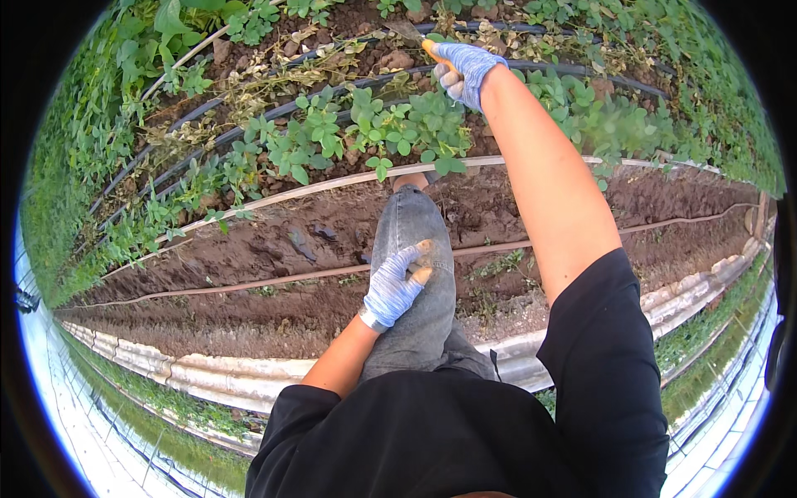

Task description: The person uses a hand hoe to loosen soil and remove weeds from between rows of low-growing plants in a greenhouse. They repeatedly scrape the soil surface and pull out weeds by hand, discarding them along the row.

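Observation:
My right hand (pixel 462 68), in a blue knit work glove, is stretched out over the planted bed and grips the orange handle of a hand trowel (pixel 434 50). The metal blade of the tool points up and left, close to the soil and a black drip hose (pixel 429 28). On the thigh of my grey jeans (pixel 412 218) rests my left hand (pixel 398 283), gloved the same way, with thumb and fingers apart and nothing held. Low green leafy plants (pixel 380 127) grow just below the right hand, and dry, withered stems (pixel 261 87) lie along the hoses.
A thin pale board (pixel 299 190) edges the bed. Between it and a white corrugated border (pixel 236 373) runs a bare soil path (pixel 249 255) with a brown hose (pixel 280 280) along it. More black drip hoses (pixel 348 87) cross the bed. Dense foliage (pixel 81 131) rises at the left.

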`<state>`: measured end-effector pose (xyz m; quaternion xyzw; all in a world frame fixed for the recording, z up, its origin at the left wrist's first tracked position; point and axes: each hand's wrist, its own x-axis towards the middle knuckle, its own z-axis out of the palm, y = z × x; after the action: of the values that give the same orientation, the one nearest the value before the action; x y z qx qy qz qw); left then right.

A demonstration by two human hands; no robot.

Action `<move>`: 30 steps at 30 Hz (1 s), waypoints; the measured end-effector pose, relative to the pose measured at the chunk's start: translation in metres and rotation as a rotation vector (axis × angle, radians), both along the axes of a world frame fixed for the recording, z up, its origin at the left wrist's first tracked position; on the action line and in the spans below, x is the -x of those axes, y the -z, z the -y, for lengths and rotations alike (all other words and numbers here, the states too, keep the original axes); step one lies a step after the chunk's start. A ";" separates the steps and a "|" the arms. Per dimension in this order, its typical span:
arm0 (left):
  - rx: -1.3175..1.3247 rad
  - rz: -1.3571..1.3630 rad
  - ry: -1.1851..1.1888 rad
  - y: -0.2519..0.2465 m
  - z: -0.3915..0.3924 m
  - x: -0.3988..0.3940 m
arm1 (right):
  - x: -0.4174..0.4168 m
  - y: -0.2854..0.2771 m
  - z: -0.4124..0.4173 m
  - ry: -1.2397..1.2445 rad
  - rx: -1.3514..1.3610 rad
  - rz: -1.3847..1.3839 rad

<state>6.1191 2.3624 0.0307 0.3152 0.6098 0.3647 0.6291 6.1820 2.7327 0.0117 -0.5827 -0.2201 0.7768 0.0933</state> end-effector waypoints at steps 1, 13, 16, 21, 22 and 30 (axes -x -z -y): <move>0.013 0.035 -0.026 0.003 0.000 0.001 | 0.002 0.005 0.000 -0.002 -0.017 0.015; -0.023 0.001 -0.112 0.009 0.002 0.008 | 0.017 0.029 0.032 -0.777 -0.922 0.664; -0.093 -0.050 -0.134 0.007 -0.010 0.021 | 0.002 0.007 0.043 -0.931 -0.987 0.726; -0.234 -0.202 -0.239 -0.007 -0.075 0.073 | -0.032 -0.033 0.063 -0.928 -1.012 0.613; -0.139 -0.292 -0.101 0.006 -0.100 0.102 | -0.043 -0.032 0.069 -0.812 -1.089 0.486; -0.116 -1.080 0.476 0.042 -0.351 0.143 | -0.100 -0.054 0.126 -0.062 -0.365 0.054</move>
<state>5.9760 2.7130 -0.0110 0.6180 0.7353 0.0344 0.2760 6.2822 2.6070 0.0654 -0.5695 -0.3779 0.7106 0.1674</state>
